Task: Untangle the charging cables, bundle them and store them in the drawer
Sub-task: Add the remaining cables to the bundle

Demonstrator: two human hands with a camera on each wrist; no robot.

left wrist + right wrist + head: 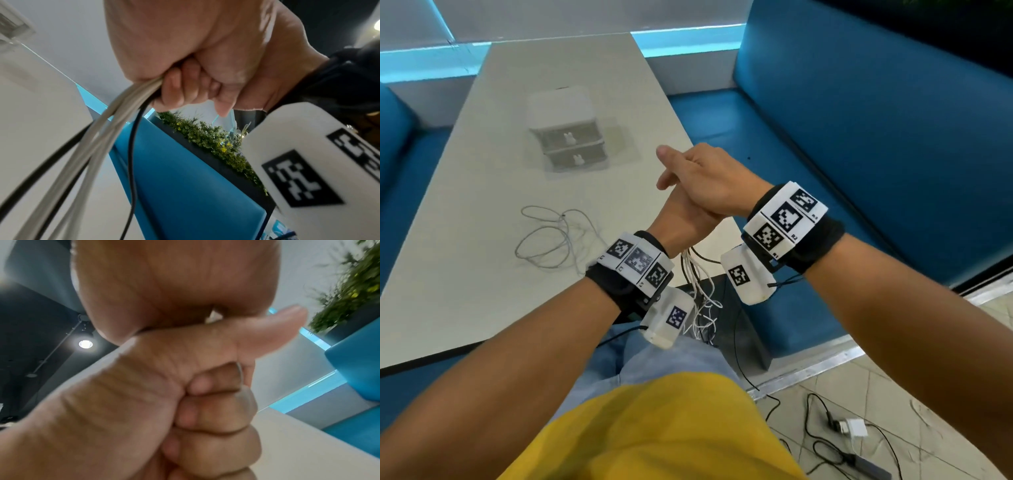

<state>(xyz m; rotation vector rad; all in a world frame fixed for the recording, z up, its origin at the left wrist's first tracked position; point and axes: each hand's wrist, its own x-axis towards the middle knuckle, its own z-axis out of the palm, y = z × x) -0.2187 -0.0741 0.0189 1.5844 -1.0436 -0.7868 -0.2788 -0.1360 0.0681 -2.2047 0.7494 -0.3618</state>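
Note:
My left hand (pixel 681 222) is a fist over the table's right edge and grips a bundle of white and black cables (pixel 115 123). The bundle's loose ends (pixel 697 284) hang below the fist toward my lap. My right hand (pixel 709 174) lies across the top of the left fist, palm (pixel 164 280) against it. A thin black strand runs between the two, and the right fingers are hidden. One more pale cable (pixel 544 240) lies in loose loops on the table. A small white drawer unit (pixel 566 133) with two shut drawers stands farther back.
The white table (pixel 482 291) runs away from me between blue benches (pixel 859 137). A white charger and dark cords (pixel 852 426) lie on the tiled floor at my right. A planter with greenery (pixel 205 138) sits behind the bench back.

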